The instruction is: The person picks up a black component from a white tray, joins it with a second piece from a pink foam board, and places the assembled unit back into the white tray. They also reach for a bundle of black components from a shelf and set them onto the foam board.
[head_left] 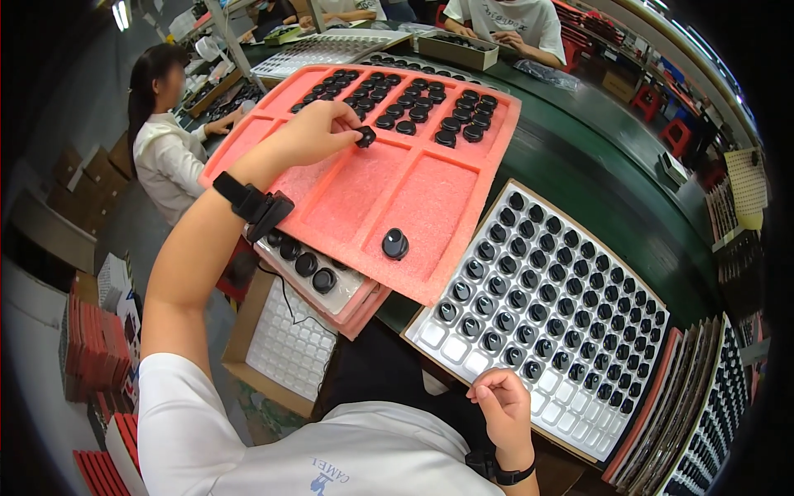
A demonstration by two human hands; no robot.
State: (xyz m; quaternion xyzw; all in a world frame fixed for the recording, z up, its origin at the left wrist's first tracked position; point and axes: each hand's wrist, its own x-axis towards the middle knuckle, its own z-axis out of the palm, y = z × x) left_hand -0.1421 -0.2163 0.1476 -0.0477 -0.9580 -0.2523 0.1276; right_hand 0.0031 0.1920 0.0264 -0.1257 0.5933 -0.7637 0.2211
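My left hand (318, 136) reaches over a pink foam tray (356, 194), its fingertips pinched on a small black round piece (365, 137). The tray's far compartments hold several rows of similar black pieces; a single black round piece (395, 244) lies in the near right compartment. To the right, a white plastic tray (571, 411) holds many black pieces in its cells, with some bare cells along its near and left edges. At that tray's near edge is my right hand (503, 409), fingers curled towards the thumb; whatever they hold, if anything, is hidden.
Under the foam tray sits a stack with more black pieces (306, 264). An open carton (285, 347) with a white tray stands below. Stacked trays (662, 405) line the right side. Co-workers sit at left (169, 136) and across the green conveyor (562, 140).
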